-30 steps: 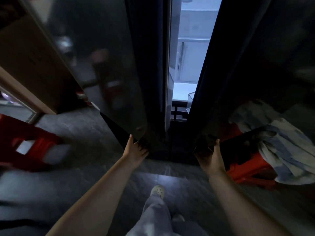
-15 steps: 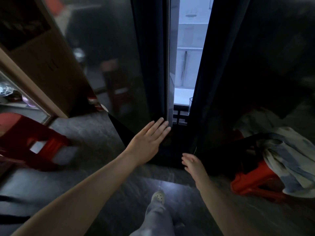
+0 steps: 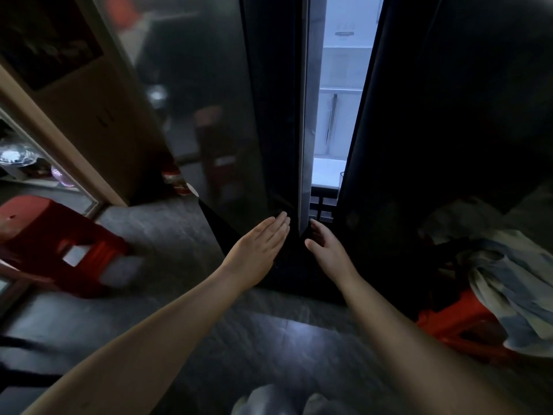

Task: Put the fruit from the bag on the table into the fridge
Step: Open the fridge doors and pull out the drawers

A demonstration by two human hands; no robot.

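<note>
The person is standing at the fridge, whose two dark doors are sitting ajar with a lit gap between them. The left hand is lying flat and released on the left door, the right hand is loosely open at the gap, both empty. No fruit, bag or table is showing, so I cannot tell how much remains.

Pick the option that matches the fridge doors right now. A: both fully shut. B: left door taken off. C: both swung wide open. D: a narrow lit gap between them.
D: a narrow bright strip of the fridge interior shows between the two dark doors, with the left hand and right hand open at its lower end.
</note>
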